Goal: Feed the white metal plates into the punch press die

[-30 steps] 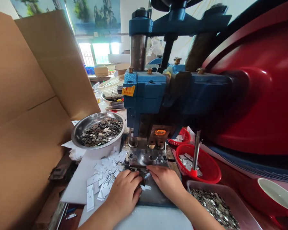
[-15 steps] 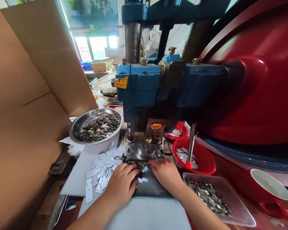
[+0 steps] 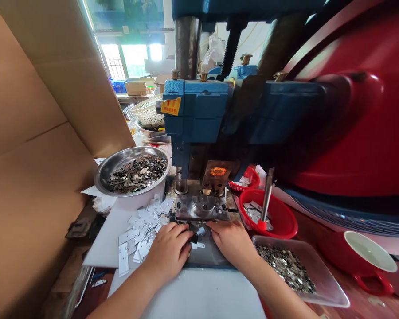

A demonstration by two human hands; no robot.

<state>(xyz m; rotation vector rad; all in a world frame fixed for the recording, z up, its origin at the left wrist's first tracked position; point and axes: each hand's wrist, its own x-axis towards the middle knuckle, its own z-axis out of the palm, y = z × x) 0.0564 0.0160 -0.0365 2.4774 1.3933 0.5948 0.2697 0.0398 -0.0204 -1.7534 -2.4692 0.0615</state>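
My left hand (image 3: 171, 249) lies at the left of the press's lower die, fingers curled and close together against a small black block (image 3: 193, 230). What its fingertips hold, if anything, is hidden. My right hand (image 3: 234, 243) is on the other side, thumb and fingers pinched together near the die's front edge; something small may be in the pinch, but I cannot make it out. Between the hands, a small white metal piece (image 3: 198, 245) lies on the dark press bed (image 3: 213, 258). Just behind stands the steel die plate (image 3: 202, 207), below the raised upper tool (image 3: 217, 175).
Flat white metal plates (image 3: 128, 248) are heaped at left, before a steel bowl (image 3: 101, 177) of dark metal pieces. At right are a red basket (image 3: 287, 223), a clear tray (image 3: 332, 283) of small parts and a red mug (image 3: 346, 261). A large red flywheel (image 3: 359, 133) looms above.
The view has shifted slightly, with the press appearing a little larger. Both hands keep nearly the same place at the die.
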